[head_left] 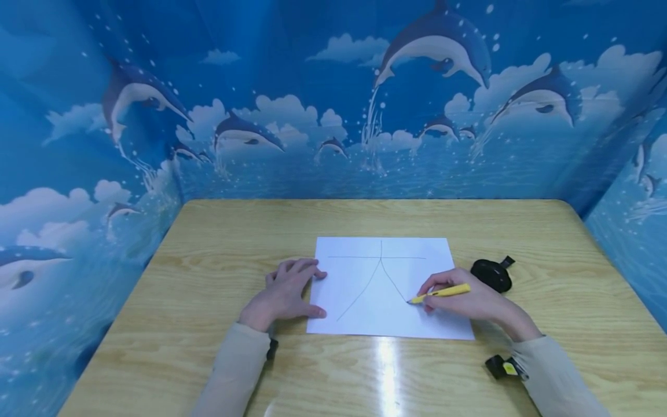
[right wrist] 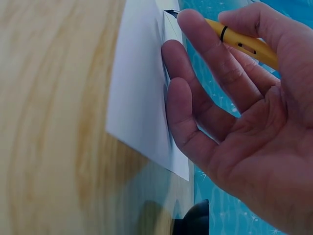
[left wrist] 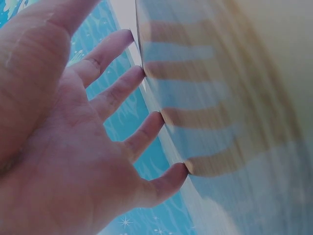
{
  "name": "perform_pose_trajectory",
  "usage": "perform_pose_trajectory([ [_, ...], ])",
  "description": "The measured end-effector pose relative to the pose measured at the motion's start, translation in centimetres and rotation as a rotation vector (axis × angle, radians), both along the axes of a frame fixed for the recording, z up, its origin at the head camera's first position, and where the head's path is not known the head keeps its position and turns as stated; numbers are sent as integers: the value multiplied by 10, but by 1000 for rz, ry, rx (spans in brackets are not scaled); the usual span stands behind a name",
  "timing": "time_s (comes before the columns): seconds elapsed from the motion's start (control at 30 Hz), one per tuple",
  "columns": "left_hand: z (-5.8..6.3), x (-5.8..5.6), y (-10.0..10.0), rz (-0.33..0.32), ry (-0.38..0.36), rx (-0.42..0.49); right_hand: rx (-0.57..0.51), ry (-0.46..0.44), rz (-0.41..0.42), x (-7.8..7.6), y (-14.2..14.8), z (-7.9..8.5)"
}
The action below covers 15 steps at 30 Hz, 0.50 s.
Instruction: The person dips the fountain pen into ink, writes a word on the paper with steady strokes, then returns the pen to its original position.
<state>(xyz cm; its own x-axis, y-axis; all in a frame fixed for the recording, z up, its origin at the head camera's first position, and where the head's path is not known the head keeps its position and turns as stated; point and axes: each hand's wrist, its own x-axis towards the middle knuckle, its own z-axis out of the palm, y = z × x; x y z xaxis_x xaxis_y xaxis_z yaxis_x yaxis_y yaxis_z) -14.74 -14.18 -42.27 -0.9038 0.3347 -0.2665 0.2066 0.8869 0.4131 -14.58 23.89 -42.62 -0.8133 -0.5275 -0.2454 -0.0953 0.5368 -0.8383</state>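
A white sheet of paper (head_left: 359, 324) lies on the table with thin dark lines on it: a horizontal one, a short upright one crossing it, and two slanting down from the crossing. My right hand (head_left: 464, 298) pinches a yellow fountain pen (head_left: 450, 291) between thumb and fingers. Its dark nib (right wrist: 171, 12) meets the paper at the lower end of the right slanting line. My left hand (head_left: 286, 292) rests at the sheet's left edge, fingers spread and thumb on the paper. In the left wrist view, its fingertips (left wrist: 178, 171) touch the surface, with reflections beside them.
A black oval case (head_left: 491, 275) with a short strap sits just beyond my right hand. Dark wrist devices (head_left: 501, 366) show at both sleeves. The wooden table (head_left: 234, 231) ends at a blue dolphin-print curtain (head_left: 292, 168) behind and at the sides.
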Motion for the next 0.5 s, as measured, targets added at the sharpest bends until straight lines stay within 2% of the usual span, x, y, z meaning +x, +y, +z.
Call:
perform_pose_trajectory([
  [0.5,0,0,0,0,-1,3,-49,-4,39,3,7,-2],
])
